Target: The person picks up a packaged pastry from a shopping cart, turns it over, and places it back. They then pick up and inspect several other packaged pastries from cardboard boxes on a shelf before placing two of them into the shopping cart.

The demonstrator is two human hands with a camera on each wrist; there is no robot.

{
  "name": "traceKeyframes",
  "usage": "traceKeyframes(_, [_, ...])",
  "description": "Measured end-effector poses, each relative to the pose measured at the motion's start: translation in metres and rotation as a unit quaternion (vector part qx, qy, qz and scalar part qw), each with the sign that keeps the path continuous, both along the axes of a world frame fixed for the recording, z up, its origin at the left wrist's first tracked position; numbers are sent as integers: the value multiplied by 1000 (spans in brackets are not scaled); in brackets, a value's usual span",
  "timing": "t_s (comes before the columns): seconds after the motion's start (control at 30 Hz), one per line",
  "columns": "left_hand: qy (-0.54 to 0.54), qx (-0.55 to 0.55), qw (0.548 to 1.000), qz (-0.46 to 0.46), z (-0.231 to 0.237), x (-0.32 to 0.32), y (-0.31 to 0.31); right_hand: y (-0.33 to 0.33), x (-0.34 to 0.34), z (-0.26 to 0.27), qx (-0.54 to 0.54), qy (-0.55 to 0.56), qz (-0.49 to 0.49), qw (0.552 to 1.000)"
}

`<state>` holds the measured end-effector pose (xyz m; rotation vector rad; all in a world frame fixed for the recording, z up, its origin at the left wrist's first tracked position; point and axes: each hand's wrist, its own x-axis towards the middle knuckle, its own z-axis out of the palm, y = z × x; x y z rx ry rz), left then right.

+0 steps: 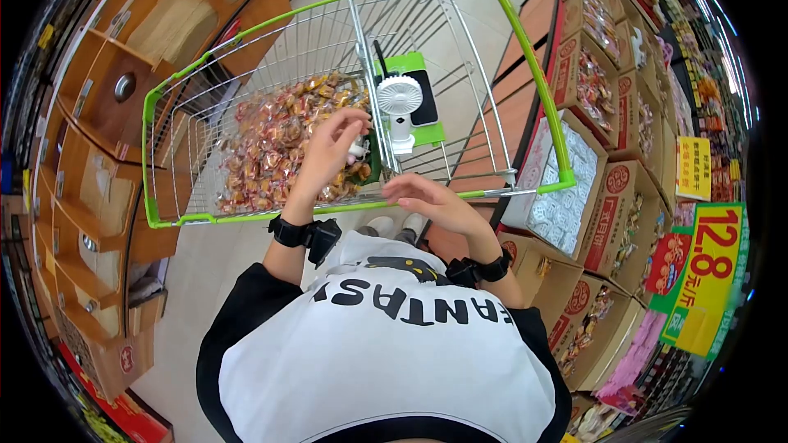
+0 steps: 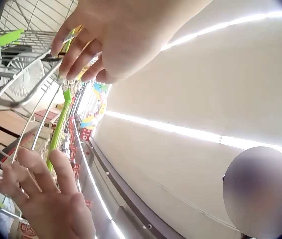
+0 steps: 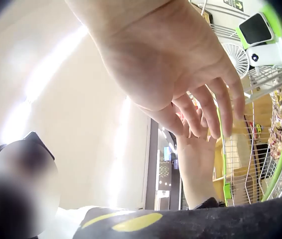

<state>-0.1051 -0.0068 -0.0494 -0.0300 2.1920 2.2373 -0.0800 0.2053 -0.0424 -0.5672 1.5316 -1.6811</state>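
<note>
A person's black-and-white shirt is nearest, with a black wrist unit on the left wrist and another on the right wrist. The right hand is at the near edge of the shopping cart; its fingers are slightly bent, a little apart and hold nothing. Contact with the rim cannot be told. The left hand is inside the near edge, above the basket; its fingers are bent, slightly apart and grip nothing visible.

The wrapped packets form a heap in the basket, along the near edge, between the left end and the wire divider. A small white item, partly hidden, shows beside the left hand. Right of the divider, a white fan and a black-screened device are located at the green panel.

Beyond the cart's right end, open cartons hold packaged goods, with a price sign further out. Beyond the left end are wooden display bins.
</note>
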Motion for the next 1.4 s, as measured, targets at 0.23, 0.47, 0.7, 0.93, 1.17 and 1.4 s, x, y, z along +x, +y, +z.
traceKeyframes(0.23, [66,44,979,-186,15,-5,51,39,13,14,26,20,-128,991])
traceKeyframes(0.47, [58,-1,931,-361,21,-2,117,88,35,21,-5,25,-265,964])
traceKeyframes(0.7, [6,57,870,-490,19,-1,187,137,80,24,34,44,-393,918])
traceKeyframes(0.93, [0,82,782,-618,12,14,254,181,143,22,98,64,-532,839])
traceKeyframes(1.17, [-42,96,710,-696,7,34,306,212,217,11,105,65,-668,734])
traceKeyframes(1.4, [-59,63,684,-725,1,51,334,223,276,14,154,49,-744,648])
